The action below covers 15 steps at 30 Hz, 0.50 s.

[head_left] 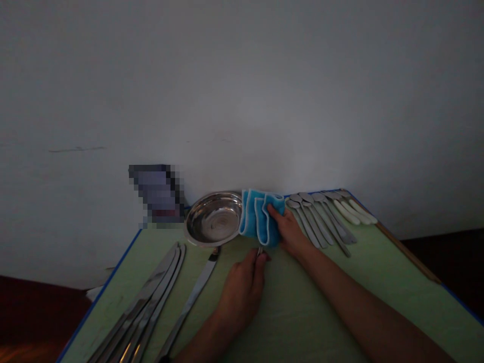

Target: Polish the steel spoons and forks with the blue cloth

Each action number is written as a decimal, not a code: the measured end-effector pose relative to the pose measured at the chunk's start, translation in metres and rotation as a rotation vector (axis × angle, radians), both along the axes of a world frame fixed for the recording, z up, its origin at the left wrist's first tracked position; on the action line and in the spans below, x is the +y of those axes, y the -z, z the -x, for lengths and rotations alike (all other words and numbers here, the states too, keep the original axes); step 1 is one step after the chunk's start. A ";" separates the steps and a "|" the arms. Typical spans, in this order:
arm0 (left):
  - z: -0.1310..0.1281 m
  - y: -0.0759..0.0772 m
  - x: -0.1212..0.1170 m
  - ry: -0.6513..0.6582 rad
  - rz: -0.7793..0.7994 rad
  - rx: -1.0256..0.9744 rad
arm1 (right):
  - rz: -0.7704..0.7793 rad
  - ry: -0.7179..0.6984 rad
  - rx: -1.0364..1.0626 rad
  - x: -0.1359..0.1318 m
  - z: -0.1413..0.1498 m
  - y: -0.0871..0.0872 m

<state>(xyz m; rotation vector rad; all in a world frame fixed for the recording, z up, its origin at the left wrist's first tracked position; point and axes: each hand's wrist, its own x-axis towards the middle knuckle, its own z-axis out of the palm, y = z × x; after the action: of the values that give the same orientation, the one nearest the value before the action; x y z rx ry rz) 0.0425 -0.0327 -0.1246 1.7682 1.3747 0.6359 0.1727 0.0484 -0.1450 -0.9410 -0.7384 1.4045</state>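
Observation:
My left hand (244, 282) is closed around a thin metal utensil (260, 249); only a short piece shows above the fingers, so its kind cannot be told. A folded blue cloth (260, 214) with pale edges is gripped in my right hand (289, 229), thumb on top. The cloth hangs just above the left hand and covers the right rim of a shiny steel bowl (215, 222). Whether the cloth touches the utensil is unclear.
Several metal spoons (310, 217) lie in a row at the back right, beside white-handled utensils (353, 209). Long flat metal utensils (151, 297) fan out at left, with another (192, 297) nearer the middle. A blurred-out device (157, 194) leans against the wall (242, 101).

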 end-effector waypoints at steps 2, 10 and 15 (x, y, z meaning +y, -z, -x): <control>0.000 0.000 -0.001 0.013 -0.007 0.008 | -0.005 0.055 -0.023 0.002 0.001 0.005; 0.000 -0.003 -0.001 -0.025 0.045 -0.162 | 0.016 0.066 -0.027 0.004 -0.001 0.012; 0.001 0.001 0.002 -0.103 0.058 -0.217 | 0.015 -0.135 0.018 -0.002 -0.004 -0.003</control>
<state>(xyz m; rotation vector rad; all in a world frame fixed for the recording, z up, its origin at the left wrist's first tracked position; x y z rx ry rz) 0.0413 -0.0308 -0.1254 1.5415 1.3255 0.8108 0.1762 0.0461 -0.1424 -0.9021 -0.7909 1.5367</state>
